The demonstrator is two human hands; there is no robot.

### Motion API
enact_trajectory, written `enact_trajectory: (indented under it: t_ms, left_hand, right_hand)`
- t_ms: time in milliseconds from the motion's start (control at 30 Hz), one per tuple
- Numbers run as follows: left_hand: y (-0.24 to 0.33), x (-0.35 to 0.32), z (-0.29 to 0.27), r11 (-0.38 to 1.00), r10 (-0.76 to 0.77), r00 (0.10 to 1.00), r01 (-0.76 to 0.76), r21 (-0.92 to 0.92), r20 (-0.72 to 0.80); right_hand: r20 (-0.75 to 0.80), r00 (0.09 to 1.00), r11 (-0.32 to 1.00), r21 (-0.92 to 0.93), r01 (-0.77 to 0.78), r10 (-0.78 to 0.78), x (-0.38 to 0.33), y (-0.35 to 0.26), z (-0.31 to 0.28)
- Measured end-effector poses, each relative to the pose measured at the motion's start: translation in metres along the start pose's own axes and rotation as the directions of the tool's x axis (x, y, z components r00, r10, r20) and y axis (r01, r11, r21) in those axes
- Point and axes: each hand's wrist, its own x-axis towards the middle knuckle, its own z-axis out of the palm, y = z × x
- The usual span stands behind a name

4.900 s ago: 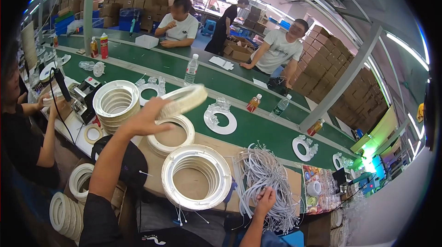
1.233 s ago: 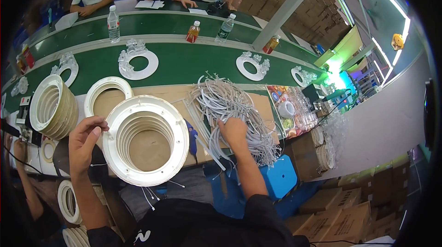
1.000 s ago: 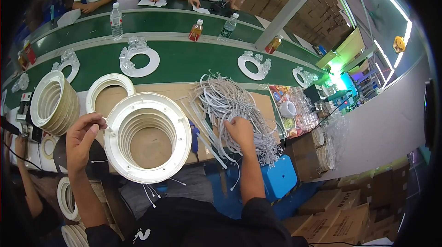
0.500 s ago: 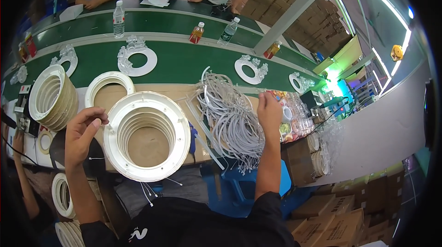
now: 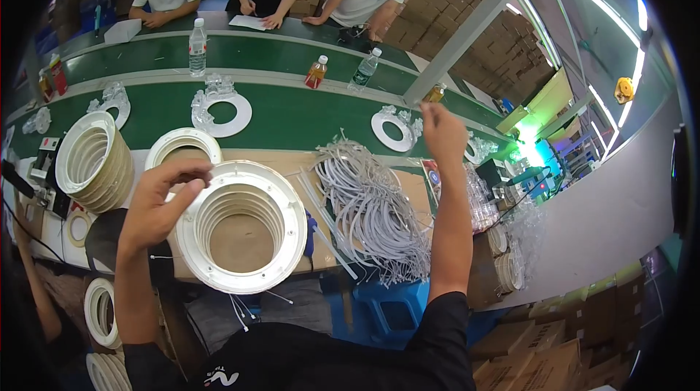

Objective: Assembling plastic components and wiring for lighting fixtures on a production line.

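In front of me a stack of white plastic rings stands on brown cardboard, its hollow middle facing up. Thin leads with small white connectors hang out below its near edge. My left hand is at the stack's upper left rim, fingers curled toward the thumb; whatever lies between them is hidden. Raised to the right over the green belt, my right hand has its fingertips pinched together, and I cannot make out anything in them. A heap of grey-white cables lies between the stack and my right forearm.
Another ring stack stands at the left, and a white ring lies behind the front stack. A blue-handled tool is beside it. On the green belt lie flat white rings with clear plastic parts. Bottles and several people are beyond.
My right hand has risen away from the cables, up and to the right over the belt. My left hand has shifted slightly right, further over the ring's rim. The view has tilted a little.
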Motion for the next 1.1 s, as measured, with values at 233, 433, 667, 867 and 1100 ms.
enact_trajectory:
  t_ms: [233,433,667,867,1100]
  left_hand:
    - [0.027,0.039,0.025,0.928,0.198,0.957,-0.253,0.274,0.213]
    - [0.039,0.080,0.048,0.880,0.317,0.937,-0.347,0.325,0.144]
    - [0.085,0.078,0.072,0.851,0.327,0.945,-0.282,0.444,-0.027]
    - [0.074,0.079,0.057,0.965,0.143,0.986,-0.157,0.208,0.082]
    - [0.086,0.056,0.043,0.904,0.214,0.976,-0.183,-0.386,0.037]
  right_hand:
    - [-0.062,0.983,0.831,0.545,-0.111,0.171,0.052,-0.058,-0.069]
    - [0.010,1.000,0.695,0.719,0.001,-0.011,0.064,-0.111,-0.110]
    - [0.144,0.978,0.567,0.823,-0.033,-0.152,0.031,-0.195,-0.146]
    - [0.212,0.839,0.356,0.934,-0.023,-0.501,-0.014,-0.250,-0.159]
    - [0.031,0.862,0.557,0.774,0.300,-0.507,-0.019,-0.231,-0.138]
